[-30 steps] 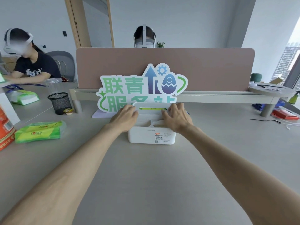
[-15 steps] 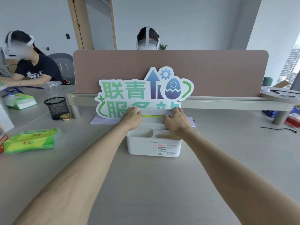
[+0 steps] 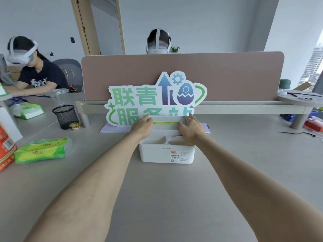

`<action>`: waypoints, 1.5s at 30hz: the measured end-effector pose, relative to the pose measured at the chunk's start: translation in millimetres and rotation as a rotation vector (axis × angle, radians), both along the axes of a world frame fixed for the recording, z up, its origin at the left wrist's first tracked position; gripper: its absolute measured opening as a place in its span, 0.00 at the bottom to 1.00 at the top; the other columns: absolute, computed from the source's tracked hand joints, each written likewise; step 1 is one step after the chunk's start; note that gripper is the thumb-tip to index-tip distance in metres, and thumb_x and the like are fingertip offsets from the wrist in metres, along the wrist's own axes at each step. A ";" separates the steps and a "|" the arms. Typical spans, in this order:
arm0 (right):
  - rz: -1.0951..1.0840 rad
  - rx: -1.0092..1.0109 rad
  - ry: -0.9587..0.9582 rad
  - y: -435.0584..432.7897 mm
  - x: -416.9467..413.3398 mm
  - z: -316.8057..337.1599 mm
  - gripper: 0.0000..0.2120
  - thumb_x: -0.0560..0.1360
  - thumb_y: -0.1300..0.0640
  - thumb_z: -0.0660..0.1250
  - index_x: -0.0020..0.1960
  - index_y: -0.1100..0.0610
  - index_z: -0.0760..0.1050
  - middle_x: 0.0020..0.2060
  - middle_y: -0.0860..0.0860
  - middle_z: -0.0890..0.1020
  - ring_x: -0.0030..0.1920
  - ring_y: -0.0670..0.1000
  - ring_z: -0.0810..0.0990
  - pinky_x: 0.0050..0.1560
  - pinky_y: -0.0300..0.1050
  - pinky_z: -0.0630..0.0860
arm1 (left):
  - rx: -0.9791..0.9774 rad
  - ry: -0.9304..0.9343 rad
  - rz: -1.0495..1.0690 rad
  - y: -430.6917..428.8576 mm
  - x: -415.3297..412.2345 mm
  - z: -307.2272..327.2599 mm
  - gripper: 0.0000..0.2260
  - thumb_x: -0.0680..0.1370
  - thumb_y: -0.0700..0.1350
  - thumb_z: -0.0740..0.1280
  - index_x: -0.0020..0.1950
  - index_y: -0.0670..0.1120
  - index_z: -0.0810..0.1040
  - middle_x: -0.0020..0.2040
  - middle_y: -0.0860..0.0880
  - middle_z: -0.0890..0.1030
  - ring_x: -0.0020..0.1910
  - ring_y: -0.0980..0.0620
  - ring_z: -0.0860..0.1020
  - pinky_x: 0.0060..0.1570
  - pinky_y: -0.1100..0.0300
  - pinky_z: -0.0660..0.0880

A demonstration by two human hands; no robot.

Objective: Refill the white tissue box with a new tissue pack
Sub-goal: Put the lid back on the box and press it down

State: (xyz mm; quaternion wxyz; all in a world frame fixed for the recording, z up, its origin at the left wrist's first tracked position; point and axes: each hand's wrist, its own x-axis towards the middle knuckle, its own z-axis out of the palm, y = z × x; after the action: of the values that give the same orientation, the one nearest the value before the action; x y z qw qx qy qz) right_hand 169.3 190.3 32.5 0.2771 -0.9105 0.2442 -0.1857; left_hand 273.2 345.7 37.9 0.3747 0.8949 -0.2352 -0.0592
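Observation:
The white tissue box stands on the grey desk in front of me, a label on its front wall and two open compartments along its near side. My left hand and my right hand grip the two ends of the box's white lid at the back. The lid looks raised a little. Under it shows a yellow-green strip of a tissue pack; the rest of that pack is hidden. A full green tissue pack lies on the desk far to the left.
A green-and-blue cut-out sign leans on the pink divider just behind the box. A black mesh cup, another tissue pack and a red container are at the left. Two people sit beyond.
My hands have shifted from the box's top toward its back edge. The white lid between them sits higher, and the front compartments are now uncovered.

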 end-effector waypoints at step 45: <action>-0.594 0.587 -0.469 -232.7 -272.0 4.6 0.16 0.75 0.48 0.59 0.53 0.56 0.77 0.52 0.56 0.82 0.54 0.60 0.80 0.54 0.51 0.75 | -0.353 0.182 -0.264 -272.3 -236.1 -5.3 0.14 0.79 0.55 0.57 0.38 0.48 0.65 0.35 0.52 0.69 0.38 0.47 0.69 0.36 0.56 0.64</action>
State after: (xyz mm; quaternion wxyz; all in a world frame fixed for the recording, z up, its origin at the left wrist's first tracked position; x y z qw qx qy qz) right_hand -102.7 -42.4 37.1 0.5053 -0.6180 0.4668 -0.3805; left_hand 37.1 73.4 32.6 0.5341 0.7679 -0.3220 -0.1461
